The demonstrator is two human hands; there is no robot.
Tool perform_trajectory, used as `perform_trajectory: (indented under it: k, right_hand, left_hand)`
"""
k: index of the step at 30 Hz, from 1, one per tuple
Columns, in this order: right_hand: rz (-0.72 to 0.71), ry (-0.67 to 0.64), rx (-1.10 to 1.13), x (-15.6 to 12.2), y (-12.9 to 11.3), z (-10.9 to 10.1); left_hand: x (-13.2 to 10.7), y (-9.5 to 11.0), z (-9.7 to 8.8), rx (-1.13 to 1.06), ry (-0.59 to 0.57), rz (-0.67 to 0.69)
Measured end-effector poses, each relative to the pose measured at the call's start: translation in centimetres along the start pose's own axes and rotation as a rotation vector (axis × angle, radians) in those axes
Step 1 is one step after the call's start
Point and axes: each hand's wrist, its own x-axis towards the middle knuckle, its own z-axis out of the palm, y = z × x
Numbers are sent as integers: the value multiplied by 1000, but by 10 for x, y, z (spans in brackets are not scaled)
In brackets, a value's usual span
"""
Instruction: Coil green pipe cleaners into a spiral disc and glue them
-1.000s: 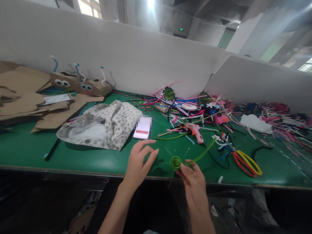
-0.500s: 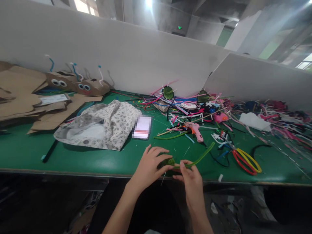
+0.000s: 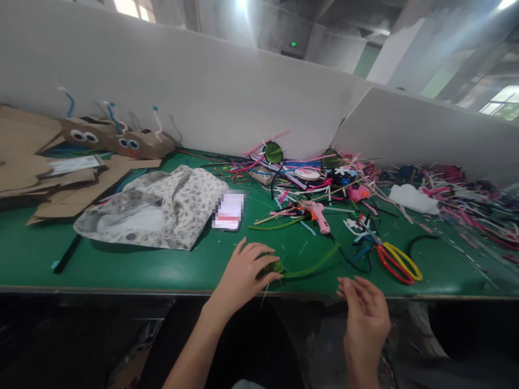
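Observation:
My left hand (image 3: pixel 243 275) pinches a coiled green pipe cleaner (image 3: pixel 278 266) between thumb and fingers at the table's front edge. From the coil, the pipe cleaner's loose tail curves right and upward over the tabletop. A thin pale strand hangs below the coil. Apart from the pipe cleaner, my right hand (image 3: pixel 365 310) hovers at the table edge on the right, fingers loosely bent, and nothing shows in them. Scissors (image 3: pixel 399 263) with red and yellow handles lie above and right of that hand. A pink glue gun (image 3: pixel 319 216) rests farther back.
A patterned cloth (image 3: pixel 170 208) and a phone (image 3: pixel 230 209) lie left of centre. Cardboard pieces (image 3: pixel 65 197) and brown paper figures with googly eyes (image 3: pixel 140 145) stand at the left. Many coloured pipe cleaners (image 3: pixel 300 167) and a white tissue (image 3: pixel 413 199) spread along the grey partition (image 3: pixel 227 97).
My right hand has let go of the green pipe cleaner and moved right and down. The left hand keeps the coil. The view has shifted slightly to the right.

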Motion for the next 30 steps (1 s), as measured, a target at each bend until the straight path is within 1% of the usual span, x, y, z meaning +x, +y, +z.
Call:
perform_trajectory:
  k: [2, 4, 9, 12, 15, 17, 20, 25, 27, 30]
  right_hand:
    - [-19, -44, -45, -5, -2, 3]
    - [-37, -129, -110, -13, -1, 8]
    - [-139, -341, -234, -37, 6, 27]
    - [-213, -416, -319, -43, 7, 39]
    - [-284, -441, -419, -39, 5, 50]
    - [-339, -432, -460, -33, 3, 56]
    - [-405, -418, -465, -26, -1, 63]
    - [-508, -464, -513, -18, -4, 69]
    - [-510, -474, -525, -16, -3, 69]
    - [-465, -490, -503, -15, 0, 69]
  left_hand:
    - [1, 1, 1, 21, 12, 16]
    - [2, 3, 2, 40, 26, 22]
    - [5, 8, 3, 64, 54, -2]
    - [6, 9, 3, 63, 49, -11]
    - [6, 8, 3, 64, 41, -14]
    - [6, 8, 3, 63, 35, -16]
    - [5, 6, 4, 59, 33, -22]
    - [5, 5, 5, 46, 35, -27]
    - [5, 6, 5, 45, 29, -36]
    - [5, 6, 6, 50, 34, -41]
